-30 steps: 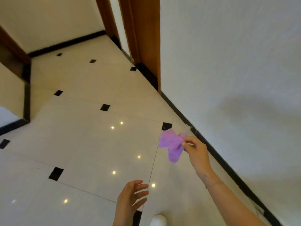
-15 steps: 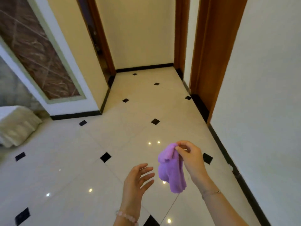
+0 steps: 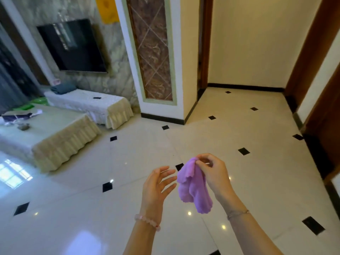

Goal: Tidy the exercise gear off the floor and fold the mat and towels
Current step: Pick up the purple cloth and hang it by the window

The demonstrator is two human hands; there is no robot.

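Observation:
A small purple towel (image 3: 194, 188) hangs limp in the air in front of me, bunched at its top. My right hand (image 3: 214, 173) pinches that top edge between thumb and fingertips. My left hand (image 3: 157, 186) floats just left of the towel, palm turned toward it and fingers spread, a small gap between them. A folded blue-grey towel (image 3: 63, 88) lies on the far covered bench.
Glossy white floor tiles (image 3: 128, 208) with black diamond insets spread all around. A cloth-covered low table (image 3: 55, 133) with small items and a covered bench (image 3: 92, 103) stand at left, below a wall television (image 3: 73, 46). A corridor with wooden door frames (image 3: 312, 57) opens at right.
The view has swung left from the corridor wall to the living room. My right hand carried the purple towel along, and my left hand rose closer to it.

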